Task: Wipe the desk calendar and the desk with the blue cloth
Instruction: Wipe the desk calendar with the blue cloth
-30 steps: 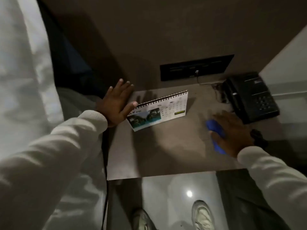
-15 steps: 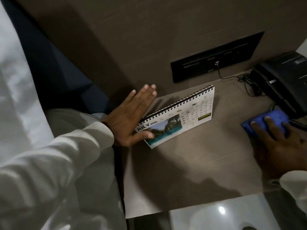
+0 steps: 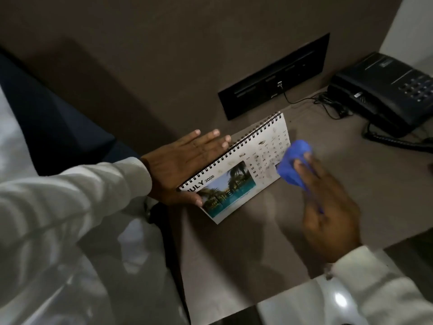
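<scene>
One line of print reads clearly: "JULY 2026" on the spiral-bound desk calendar (image 3: pixel 236 170), above a pool-and-palms photo. Left hand (image 3: pixel 180 170) spread flat, bracing its left end. Right hand (image 3: pixel 328 207) presses the bunched blue cloth (image 3: pixel 294 164) against its date grid. Brown desk (image 3: pixel 257 254); black telephone (image 3: pixel 384 92) at back right; black socket panel (image 3: pixel 274 76) in the wall.

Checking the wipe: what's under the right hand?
The blue cloth, pressed under the right hand at the desk calendar page's right edge. Cloth beneath the palm is hidden.
</scene>
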Available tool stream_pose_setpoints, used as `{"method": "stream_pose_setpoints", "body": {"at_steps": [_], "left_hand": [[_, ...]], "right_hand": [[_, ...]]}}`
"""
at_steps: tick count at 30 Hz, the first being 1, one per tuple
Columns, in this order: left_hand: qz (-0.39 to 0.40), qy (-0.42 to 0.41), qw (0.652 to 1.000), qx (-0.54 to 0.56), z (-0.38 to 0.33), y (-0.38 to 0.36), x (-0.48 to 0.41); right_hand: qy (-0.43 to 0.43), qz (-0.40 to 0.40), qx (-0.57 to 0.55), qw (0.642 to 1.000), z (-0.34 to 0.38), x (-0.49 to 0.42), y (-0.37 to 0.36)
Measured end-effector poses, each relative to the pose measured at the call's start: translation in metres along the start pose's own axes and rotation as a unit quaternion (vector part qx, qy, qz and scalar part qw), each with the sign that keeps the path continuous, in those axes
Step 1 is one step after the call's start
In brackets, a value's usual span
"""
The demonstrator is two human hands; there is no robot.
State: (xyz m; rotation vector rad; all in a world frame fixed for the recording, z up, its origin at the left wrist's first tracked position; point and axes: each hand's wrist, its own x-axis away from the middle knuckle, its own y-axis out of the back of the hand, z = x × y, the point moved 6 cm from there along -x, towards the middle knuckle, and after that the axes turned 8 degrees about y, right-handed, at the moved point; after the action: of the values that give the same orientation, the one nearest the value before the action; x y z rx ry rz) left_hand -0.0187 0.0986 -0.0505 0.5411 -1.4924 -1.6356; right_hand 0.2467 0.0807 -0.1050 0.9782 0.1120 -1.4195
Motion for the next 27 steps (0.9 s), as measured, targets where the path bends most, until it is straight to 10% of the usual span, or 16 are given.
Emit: {"method": "stream_pose_setpoints", "body": {"at_steps": [27], "left_hand": [[-0.01, -0.034, 0.999, -0.032, 0.003, -0.005, -0.01]], "right_hand": [[-0.146, -0.153, -0.02, 0.977, 0.031, -0.012, -0.099]]}}
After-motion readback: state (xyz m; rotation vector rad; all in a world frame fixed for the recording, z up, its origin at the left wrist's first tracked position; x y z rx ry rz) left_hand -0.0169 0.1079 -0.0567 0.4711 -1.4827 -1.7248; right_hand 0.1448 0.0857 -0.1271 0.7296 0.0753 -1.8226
